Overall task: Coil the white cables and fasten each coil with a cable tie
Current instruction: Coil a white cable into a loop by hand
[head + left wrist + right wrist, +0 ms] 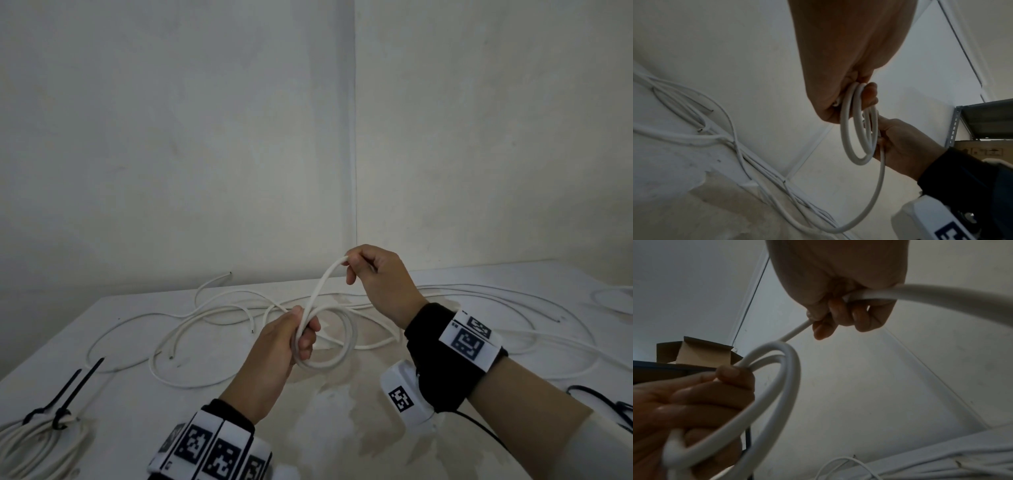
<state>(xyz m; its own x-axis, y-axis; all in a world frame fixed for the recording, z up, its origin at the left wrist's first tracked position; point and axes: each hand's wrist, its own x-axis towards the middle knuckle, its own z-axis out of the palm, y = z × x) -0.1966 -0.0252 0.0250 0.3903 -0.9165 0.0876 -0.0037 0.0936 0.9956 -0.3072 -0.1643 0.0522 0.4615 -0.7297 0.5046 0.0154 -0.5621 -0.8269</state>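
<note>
My left hand [301,337] grips a small coil of white cable [346,337] above the middle of the table, thumb on top of the loops. From that grip the cable runs up and to the right to my right hand [356,267], which pinches it with curled fingers, raised higher and further back. In the left wrist view the left hand [857,100] holds two loops of the coil [846,129]. The right wrist view has the right hand [838,311] closed around the cable [941,293].
Several loose white cables [212,308] sprawl across the white table [325,418] behind the hands. A finished coil [37,442] fastened with a black cable tie [65,397] lies front left. More black ties [603,401] lie at the right edge. Walls stand close behind.
</note>
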